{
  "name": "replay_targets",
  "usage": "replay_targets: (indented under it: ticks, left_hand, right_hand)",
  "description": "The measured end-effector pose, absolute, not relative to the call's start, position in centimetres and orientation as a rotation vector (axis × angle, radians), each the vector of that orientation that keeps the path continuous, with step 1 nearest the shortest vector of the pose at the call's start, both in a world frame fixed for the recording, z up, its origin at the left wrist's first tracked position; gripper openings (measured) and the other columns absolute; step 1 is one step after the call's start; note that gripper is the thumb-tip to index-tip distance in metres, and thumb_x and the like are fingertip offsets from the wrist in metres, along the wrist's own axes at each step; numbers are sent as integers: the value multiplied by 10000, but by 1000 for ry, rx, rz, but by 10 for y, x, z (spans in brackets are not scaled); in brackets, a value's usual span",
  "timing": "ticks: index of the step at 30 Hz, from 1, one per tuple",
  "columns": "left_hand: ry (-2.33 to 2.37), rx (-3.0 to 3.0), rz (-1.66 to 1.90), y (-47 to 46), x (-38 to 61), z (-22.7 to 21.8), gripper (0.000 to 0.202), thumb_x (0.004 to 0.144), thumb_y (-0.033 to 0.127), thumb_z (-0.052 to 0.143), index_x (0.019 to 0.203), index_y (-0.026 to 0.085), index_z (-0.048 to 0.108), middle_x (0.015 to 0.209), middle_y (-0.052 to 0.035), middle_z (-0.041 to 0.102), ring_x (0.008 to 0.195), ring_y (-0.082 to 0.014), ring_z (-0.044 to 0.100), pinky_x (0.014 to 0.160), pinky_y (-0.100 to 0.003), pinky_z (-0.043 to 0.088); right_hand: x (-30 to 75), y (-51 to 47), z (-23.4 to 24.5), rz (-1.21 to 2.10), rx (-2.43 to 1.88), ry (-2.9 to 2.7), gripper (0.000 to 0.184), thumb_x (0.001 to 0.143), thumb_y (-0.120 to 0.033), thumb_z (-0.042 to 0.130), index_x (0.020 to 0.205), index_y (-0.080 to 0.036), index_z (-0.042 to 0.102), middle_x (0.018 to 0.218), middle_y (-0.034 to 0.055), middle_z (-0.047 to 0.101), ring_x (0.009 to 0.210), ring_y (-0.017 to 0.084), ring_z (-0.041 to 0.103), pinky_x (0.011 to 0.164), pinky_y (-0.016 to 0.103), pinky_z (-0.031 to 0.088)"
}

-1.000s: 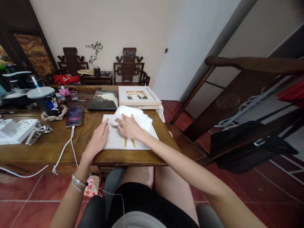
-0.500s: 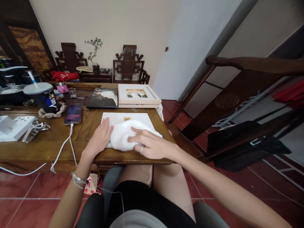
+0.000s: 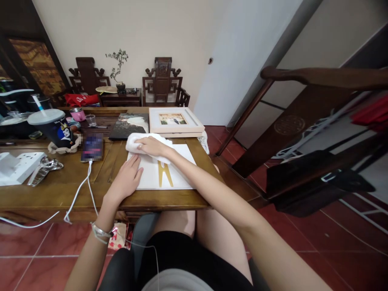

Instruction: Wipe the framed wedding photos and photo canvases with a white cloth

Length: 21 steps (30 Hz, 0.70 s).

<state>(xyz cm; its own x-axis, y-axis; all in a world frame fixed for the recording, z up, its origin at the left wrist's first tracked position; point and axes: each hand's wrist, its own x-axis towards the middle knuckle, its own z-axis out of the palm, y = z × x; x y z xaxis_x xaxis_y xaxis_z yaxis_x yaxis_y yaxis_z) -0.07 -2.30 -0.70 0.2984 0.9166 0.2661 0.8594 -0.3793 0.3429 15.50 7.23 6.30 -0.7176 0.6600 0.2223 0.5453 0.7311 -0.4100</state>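
Observation:
A white flat panel [image 3: 184,178] lies on the wooden table near its front edge, with a gold A-shaped piece [image 3: 165,173] on it. My right hand [image 3: 151,145] is closed over a bunched white cloth [image 3: 132,142], pressing it on the panel's far left part. The top of the gold piece is partly covered by the cloth and my right forearm. My left hand [image 3: 129,176] rests flat on the panel's left edge, fingers stretched out, close to the cloth.
Behind the panel stand a framed photo [image 3: 194,123] and a dark picture panel [image 3: 119,125]. To the left lie a phone [image 3: 92,147] with a white cable [image 3: 81,188], a lidded cup [image 3: 59,129] and a power strip [image 3: 21,167]. A wooden chair back [image 3: 291,121] stands right.
My right hand has slid the cloth away from me and to the left, from the panel's near part to its far left corner. More of the gold piece shows. My left hand stays put.

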Motion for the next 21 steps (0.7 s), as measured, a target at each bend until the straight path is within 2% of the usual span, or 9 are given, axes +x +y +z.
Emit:
replay_targets:
  ticks: [5, 9, 14, 18, 19, 21]
  left_hand:
    - [1650, 2409, 682, -22, 0, -8, 550, 972, 356, 321, 1420, 58, 434, 1540, -199, 377, 1453, -295, 317, 1200, -496, 248]
    - [1672, 2375, 640, -25, 1, -7, 563, 974, 351, 305, 1415, 23, 426, 1548, -220, 349, 1462, -293, 294, 1204, -482, 241]
    - [1656, 2363, 685, -26, 1, -8, 526, 973, 339, 328, 1420, 78, 428, 1550, -189, 364, 1464, -274, 295, 1204, -481, 245]
    - [1660, 2367, 711, -25, 1, -10, 518, 966, 330, 336, 1414, 87, 434, 1541, -186, 383, 1462, -273, 301, 1200, -485, 251]
    - [1666, 2367, 716, -25, 2, -11, 520, 966, 333, 332, 1413, 87, 433, 1539, -186, 385, 1461, -273, 302, 1201, -485, 249]
    - [1678, 2367, 718, -25, 2, -11, 528, 967, 345, 322, 1416, 90, 429, 1540, -182, 386, 1460, -273, 304, 1201, -482, 246]
  right_hand:
    - [153, 78, 60, 479, -900, -2525, 399, 897, -194, 321, 1024, -131, 695, 1213, 44, 695, 1140, 210, 591, 980, 246, 383]
    - [198, 88, 51, 545, -1068, -2424, 336, 866, -221, 393, 954, -134, 705, 1163, 92, 715, 1081, 244, 618, 971, 313, 424]
    - [266, 74, 41, 516, -1282, -2247, 334, 842, -235, 416, 1010, -146, 690, 1231, 126, 672, 1194, 313, 543, 1036, 425, 379]
    - [298, 33, 35, 438, -1356, -2323, 265, 840, -281, 422, 835, -191, 672, 906, 84, 710, 977, 307, 610, 955, 462, 447]
    - [305, 19, 35, 438, -1365, -2342, 262, 842, -296, 430, 829, -200, 673, 870, 72, 701, 957, 302, 614, 949, 460, 456]
    - [318, -11, 35, 482, -1395, -2334, 268, 838, -328, 458, 896, -220, 697, 926, 66, 697, 1022, 304, 610, 979, 456, 452]
